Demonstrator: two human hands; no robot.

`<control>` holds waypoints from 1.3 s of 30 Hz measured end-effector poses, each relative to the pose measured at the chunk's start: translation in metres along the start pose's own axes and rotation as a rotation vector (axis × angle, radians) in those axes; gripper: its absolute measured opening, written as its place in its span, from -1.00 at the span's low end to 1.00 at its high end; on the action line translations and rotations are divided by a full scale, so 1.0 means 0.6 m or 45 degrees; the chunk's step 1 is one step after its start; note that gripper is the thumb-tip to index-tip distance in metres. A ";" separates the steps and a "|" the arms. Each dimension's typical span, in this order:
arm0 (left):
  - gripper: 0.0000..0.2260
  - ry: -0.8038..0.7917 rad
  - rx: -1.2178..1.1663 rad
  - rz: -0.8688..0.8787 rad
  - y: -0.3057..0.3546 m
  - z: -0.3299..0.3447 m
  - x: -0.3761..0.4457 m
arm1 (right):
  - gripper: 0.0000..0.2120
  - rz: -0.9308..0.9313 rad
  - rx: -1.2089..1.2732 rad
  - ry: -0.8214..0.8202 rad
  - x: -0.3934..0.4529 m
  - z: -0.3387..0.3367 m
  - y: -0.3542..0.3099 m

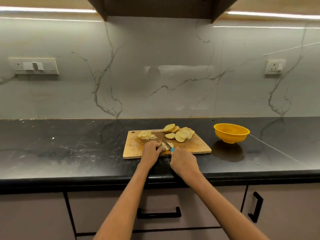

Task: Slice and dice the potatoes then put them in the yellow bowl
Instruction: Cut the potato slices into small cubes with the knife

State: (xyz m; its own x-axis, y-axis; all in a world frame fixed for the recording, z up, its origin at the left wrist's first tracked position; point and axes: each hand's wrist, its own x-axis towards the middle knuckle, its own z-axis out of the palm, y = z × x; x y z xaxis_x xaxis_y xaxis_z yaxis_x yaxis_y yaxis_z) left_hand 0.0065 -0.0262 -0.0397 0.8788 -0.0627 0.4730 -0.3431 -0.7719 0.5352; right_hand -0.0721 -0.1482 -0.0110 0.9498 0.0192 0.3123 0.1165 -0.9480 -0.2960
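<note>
From the head view, the left hand (151,149) presses curled fingers (160,150) onto a pale potato slice (170,145) near the front edge of the rectangular wooden cutting board (199,148). The right hand (183,162) grips the blue-handled knife (168,146), fingers wrapped tight round the handle, blade resting across that slice. Diced potato cubes (146,135) lie at the board's far left, round potato slices (180,133) at its far right. The yellow plastic bowl (231,133) stands on the black stone bench (69,149), right of the board.

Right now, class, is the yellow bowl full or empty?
Empty: the yellow bowl stands upright on the counter, and only its bare yellow inside shows. The diced potato lies on the cutting board.
</note>
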 end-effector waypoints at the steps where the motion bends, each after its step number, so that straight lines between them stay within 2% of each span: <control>1: -0.66 0.001 -0.003 0.001 0.000 0.000 0.000 | -0.78 -0.020 -0.031 -0.003 -0.002 -0.002 -0.001; 5: -0.67 -0.011 0.016 0.012 0.001 -0.004 0.002 | -0.79 -0.089 -0.198 -0.013 -0.004 -0.005 -0.016; 12: -0.82 -0.015 -0.028 0.035 0.000 -0.005 -0.001 | -0.77 -0.222 -0.335 -0.078 0.005 -0.010 -0.036; 17: -0.80 0.010 -0.044 0.036 0.003 -0.004 -0.004 | -0.61 -0.273 -0.446 -0.055 -0.061 -0.007 -0.009; 19: -0.76 0.014 -0.036 0.016 0.005 -0.003 -0.005 | -0.58 -0.202 -0.396 -0.048 -0.077 -0.007 0.006; 23: -0.74 0.077 -0.055 -0.042 0.003 -0.003 -0.010 | -0.72 -0.082 -0.094 -0.013 -0.084 -0.018 0.027; 29: -0.76 0.065 -0.091 -0.053 0.000 -0.007 -0.009 | -0.72 -0.034 0.139 0.029 -0.040 -0.018 0.013; 39: -0.70 0.063 -0.130 -0.067 -0.006 -0.006 -0.004 | -0.78 -0.012 0.022 -0.012 -0.006 -0.006 -0.009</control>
State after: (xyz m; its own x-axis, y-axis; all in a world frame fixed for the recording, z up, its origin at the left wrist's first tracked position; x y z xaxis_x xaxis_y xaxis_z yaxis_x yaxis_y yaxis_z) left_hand 0.0043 -0.0212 -0.0403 0.8799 0.0099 0.4750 -0.3310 -0.7045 0.6278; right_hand -0.0773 -0.1440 -0.0074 0.9514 0.0309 0.3064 0.1300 -0.9423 -0.3086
